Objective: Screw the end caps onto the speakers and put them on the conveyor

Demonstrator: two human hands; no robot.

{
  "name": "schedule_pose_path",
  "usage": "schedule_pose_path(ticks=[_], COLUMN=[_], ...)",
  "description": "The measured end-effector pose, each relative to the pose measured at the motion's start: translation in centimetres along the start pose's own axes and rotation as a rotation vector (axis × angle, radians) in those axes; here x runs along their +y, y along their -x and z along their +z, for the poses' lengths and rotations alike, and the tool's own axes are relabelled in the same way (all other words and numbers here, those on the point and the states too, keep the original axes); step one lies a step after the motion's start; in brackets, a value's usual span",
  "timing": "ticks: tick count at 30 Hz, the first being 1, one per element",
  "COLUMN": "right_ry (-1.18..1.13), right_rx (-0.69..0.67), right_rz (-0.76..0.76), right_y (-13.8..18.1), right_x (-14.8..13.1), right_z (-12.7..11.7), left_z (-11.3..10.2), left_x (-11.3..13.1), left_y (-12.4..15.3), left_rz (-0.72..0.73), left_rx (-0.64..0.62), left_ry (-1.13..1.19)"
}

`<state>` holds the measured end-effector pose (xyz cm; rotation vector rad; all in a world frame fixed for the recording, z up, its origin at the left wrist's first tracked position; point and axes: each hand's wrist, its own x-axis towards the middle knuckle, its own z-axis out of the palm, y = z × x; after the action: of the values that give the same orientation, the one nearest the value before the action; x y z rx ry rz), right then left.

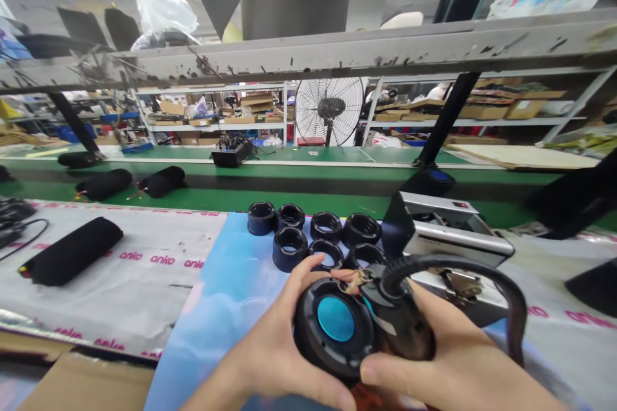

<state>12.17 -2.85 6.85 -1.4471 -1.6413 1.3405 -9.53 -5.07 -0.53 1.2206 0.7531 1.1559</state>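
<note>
Left hand point(274, 353): gripping speaker point(336, 327), bottom centre.
Right hand point(453, 359): closed around tool point(405, 327), its tip at the speaker's 1 o'clock.
Rings point(313, 237): 12 o'clock of speaker.
Fan point(329, 110): far, 12 o'clock.

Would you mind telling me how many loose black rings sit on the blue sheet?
7 black rings: four in the back row, three in front just beyond the left hand. More may be hidden behind the hands.
</note>
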Motion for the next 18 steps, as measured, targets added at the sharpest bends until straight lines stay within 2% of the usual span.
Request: schedule_pose_path(ticks=[3, 7, 12, 16, 18], right_ry=[0.031, 0.127, 0.149, 0.243, 0.316], right_rx=[-0.033, -0.035, -0.068, -0.002, 0.029], right_rz=[0.003, -0.101, -0.143, -0.255, -0.253], right_y=[-0.2, -0.7, -0.9, -0.5, -0.4], right_x=[0.2, 0.2, 0.5, 2.0, 2.2], right_z=[-0.3, -0.9, -0.2, 0.4, 0.2], left_z=[0.0, 0.0, 0.3, 0.6, 0.6], left_x=[-0.1, -0.5, -0.5, 0.2, 0.4], left_y=[0.1, 0.1, 0.0, 0.2, 0.3], left_rz=[-0.001, -0.015, -0.011, -0.018, -0.034], left_rx=[0.006, 0.021, 0.024, 0.001, -0.027], left_ry=[-0.005, 0.036, 0.096, 0.076, 0.048])
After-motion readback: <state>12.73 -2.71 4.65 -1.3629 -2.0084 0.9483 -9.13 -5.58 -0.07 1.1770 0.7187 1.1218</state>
